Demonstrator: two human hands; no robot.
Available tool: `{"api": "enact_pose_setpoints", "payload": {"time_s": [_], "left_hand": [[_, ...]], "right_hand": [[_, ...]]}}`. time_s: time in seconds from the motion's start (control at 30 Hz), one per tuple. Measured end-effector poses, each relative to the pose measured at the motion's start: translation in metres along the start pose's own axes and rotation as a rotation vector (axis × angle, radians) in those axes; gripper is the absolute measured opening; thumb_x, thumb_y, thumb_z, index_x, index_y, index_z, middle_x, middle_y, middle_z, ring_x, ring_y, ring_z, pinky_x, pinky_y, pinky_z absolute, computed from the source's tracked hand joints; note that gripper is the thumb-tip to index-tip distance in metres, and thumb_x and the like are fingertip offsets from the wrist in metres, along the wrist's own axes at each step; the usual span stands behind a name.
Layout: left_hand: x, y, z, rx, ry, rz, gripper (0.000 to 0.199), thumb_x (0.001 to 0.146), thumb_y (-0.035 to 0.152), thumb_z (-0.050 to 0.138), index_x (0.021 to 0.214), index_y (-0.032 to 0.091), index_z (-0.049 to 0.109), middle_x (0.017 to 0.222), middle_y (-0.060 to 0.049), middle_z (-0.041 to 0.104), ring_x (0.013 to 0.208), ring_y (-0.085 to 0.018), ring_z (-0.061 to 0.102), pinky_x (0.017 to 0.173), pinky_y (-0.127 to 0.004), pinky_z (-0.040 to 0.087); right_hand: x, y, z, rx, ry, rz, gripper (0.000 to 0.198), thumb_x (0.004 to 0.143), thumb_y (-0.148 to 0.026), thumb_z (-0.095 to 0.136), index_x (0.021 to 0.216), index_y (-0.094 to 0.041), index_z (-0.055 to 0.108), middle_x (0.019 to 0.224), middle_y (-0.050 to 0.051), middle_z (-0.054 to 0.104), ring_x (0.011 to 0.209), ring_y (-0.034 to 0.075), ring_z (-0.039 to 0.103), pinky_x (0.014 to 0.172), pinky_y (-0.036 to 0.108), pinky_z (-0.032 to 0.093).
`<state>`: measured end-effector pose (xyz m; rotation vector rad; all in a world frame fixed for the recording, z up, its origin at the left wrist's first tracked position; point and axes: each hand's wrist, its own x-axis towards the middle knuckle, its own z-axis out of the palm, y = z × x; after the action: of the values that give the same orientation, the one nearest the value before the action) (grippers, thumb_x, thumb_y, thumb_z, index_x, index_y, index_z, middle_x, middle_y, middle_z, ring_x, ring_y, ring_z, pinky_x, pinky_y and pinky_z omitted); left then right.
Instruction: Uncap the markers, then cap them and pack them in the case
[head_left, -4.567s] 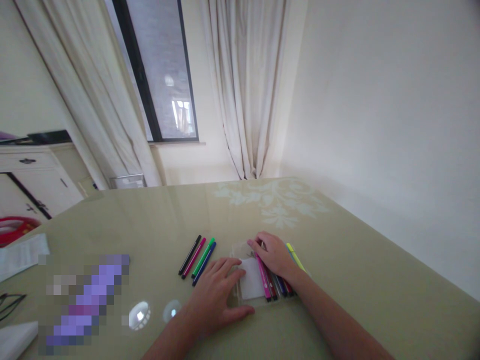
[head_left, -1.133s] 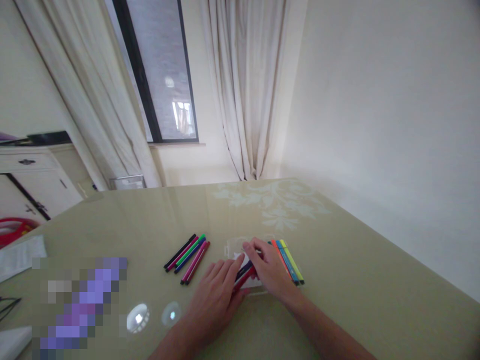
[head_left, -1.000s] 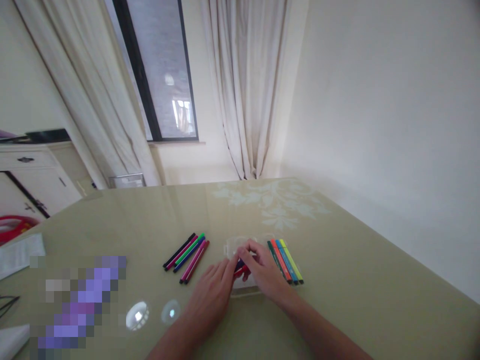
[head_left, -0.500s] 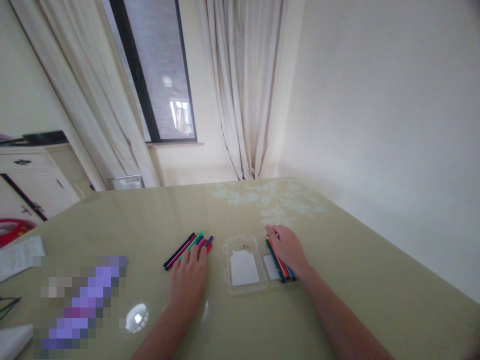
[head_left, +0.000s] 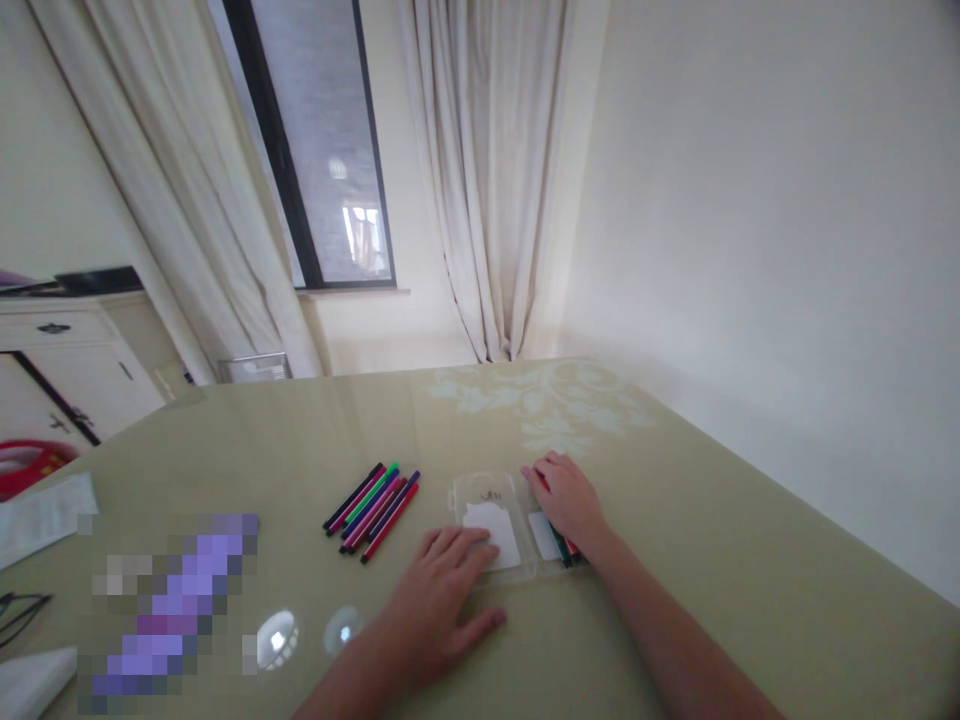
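My left hand (head_left: 454, 590) is open, its fingers spread over the left half and front edge of a clear plastic case (head_left: 525, 570). A white paper insert (head_left: 506, 540) lies inside that half, partly under my fingertips. My right hand (head_left: 568, 500) curls over the case's right half, closed on several felt-tip pens. Dark green and red ends of these pens (head_left: 566, 556) show below the palm; the rest is hidden. Left of the case, a loose row of felt-tip pens (head_left: 373, 510) lies slanted on the table, in black, magenta, green, purple and red, with neither hand touching it.
A blurred-out purple object (head_left: 176, 605) lies on the glossy table (head_left: 645, 620) at left. White packets (head_left: 49, 515) and a dark cable (head_left: 22, 615) sit at the left edge. Behind stand a white cabinet (head_left: 82, 370), curtains (head_left: 495, 180) and a wall at right.
My left hand has left the loose pens and moved right and nearer me, onto the case. My right hand has shifted slightly left and covers more of the pens there.
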<state>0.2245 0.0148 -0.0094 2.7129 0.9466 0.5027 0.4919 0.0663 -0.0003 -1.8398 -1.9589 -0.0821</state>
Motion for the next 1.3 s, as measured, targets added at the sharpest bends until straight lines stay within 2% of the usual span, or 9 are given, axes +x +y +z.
{"api": "enact_pose_setpoints", "payload": {"time_s": [0.17, 0.37, 0.47, 0.63, 0.77, 0.9, 1.03, 1.13, 1.3], "left_hand": [[0.001, -0.001, -0.002, -0.023, -0.028, -0.038, 0.036, 0.103, 0.035, 0.052, 0.140, 0.033, 0.057, 0.146, -0.004, 0.060, 0.133, -0.026, 0.053, 0.114, -0.049, 0.040], [0.003, -0.002, -0.003, -0.018, -0.022, -0.033, 0.036, 0.103, 0.037, 0.054, 0.139, 0.032, 0.058, 0.146, -0.005, 0.060, 0.132, -0.027, 0.054, 0.112, -0.047, 0.040], [0.002, -0.002, -0.003, -0.014, -0.014, -0.029, 0.036, 0.103, 0.036, 0.055, 0.138, 0.032, 0.058, 0.146, -0.004, 0.060, 0.131, -0.026, 0.054, 0.111, -0.045, 0.040], [0.003, -0.003, -0.004, -0.030, -0.038, -0.052, 0.034, 0.104, 0.038, 0.054, 0.138, 0.034, 0.058, 0.147, -0.002, 0.059, 0.132, -0.025, 0.054, 0.112, -0.044, 0.040], [0.003, -0.001, -0.006, -0.034, -0.041, -0.057, 0.034, 0.103, 0.036, 0.055, 0.138, 0.034, 0.057, 0.147, -0.001, 0.060, 0.133, -0.024, 0.053, 0.112, -0.044, 0.040], [0.004, 0.002, -0.008, -0.041, -0.049, -0.063, 0.033, 0.102, 0.034, 0.057, 0.135, 0.032, 0.059, 0.146, -0.002, 0.061, 0.132, -0.025, 0.054, 0.111, -0.045, 0.041], [0.005, 0.003, -0.008, -0.045, -0.039, -0.071, 0.034, 0.101, 0.033, 0.059, 0.134, 0.031, 0.060, 0.145, -0.004, 0.061, 0.132, -0.026, 0.055, 0.111, -0.046, 0.041], [0.004, 0.002, -0.008, -0.050, -0.032, -0.073, 0.033, 0.101, 0.034, 0.059, 0.134, 0.030, 0.060, 0.144, -0.005, 0.062, 0.131, -0.027, 0.055, 0.111, -0.046, 0.041], [0.004, -0.002, -0.003, -0.038, -0.014, -0.092, 0.035, 0.102, 0.038, 0.057, 0.136, 0.029, 0.058, 0.144, -0.005, 0.061, 0.131, -0.027, 0.054, 0.111, -0.046, 0.042]], "right_hand": [[0.000, 0.000, 0.003, 0.026, 0.001, -0.022, 0.033, 0.106, -0.033, 0.049, 0.082, -0.020, 0.067, 0.093, 0.008, 0.067, 0.093, 0.022, 0.061, 0.087, 0.033, 0.042], [0.003, 0.003, 0.008, 0.095, 0.011, 0.010, 0.037, 0.106, -0.037, 0.044, 0.078, -0.020, 0.062, 0.089, 0.007, 0.065, 0.089, 0.022, 0.060, 0.084, 0.033, 0.042], [0.005, 0.005, 0.010, 0.155, 0.022, 0.024, 0.034, 0.104, -0.040, 0.047, 0.078, -0.021, 0.058, 0.085, 0.006, 0.064, 0.084, 0.021, 0.059, 0.078, 0.032, 0.042], [0.007, 0.007, 0.009, 0.305, 0.101, 0.073, 0.033, 0.099, -0.047, 0.050, 0.076, -0.022, 0.053, 0.079, 0.003, 0.061, 0.073, 0.019, 0.056, 0.070, 0.030, 0.039], [0.008, 0.003, 0.004, 0.478, 0.126, 0.040, 0.042, 0.096, -0.054, 0.050, 0.068, -0.023, 0.047, 0.067, -0.001, 0.052, 0.066, 0.017, 0.049, 0.065, 0.029, 0.036], [0.007, -0.005, -0.005, 0.691, 0.067, 0.011, 0.047, 0.094, -0.056, 0.054, 0.063, -0.023, 0.041, 0.063, -0.004, 0.041, 0.061, 0.014, 0.041, 0.060, 0.027, 0.033], [0.005, -0.012, -0.015, 0.761, 0.019, -0.014, 0.054, 0.093, -0.056, 0.056, 0.057, -0.023, 0.035, 0.060, -0.005, 0.032, 0.058, 0.012, 0.034, 0.057, 0.027, 0.027], [0.004, -0.010, -0.022, 0.825, 0.067, 0.069, 0.060, 0.094, -0.061, 0.054, 0.054, -0.023, 0.030, 0.055, -0.006, 0.025, 0.053, 0.011, 0.027, 0.053, 0.028, 0.022], [0.005, -0.005, -0.030, 1.046, 0.318, 0.311, 0.063, 0.090, -0.067, 0.059, 0.052, -0.025, 0.032, 0.049, -0.007, 0.029, 0.046, 0.010, 0.025, 0.046, 0.028, 0.021]]}}
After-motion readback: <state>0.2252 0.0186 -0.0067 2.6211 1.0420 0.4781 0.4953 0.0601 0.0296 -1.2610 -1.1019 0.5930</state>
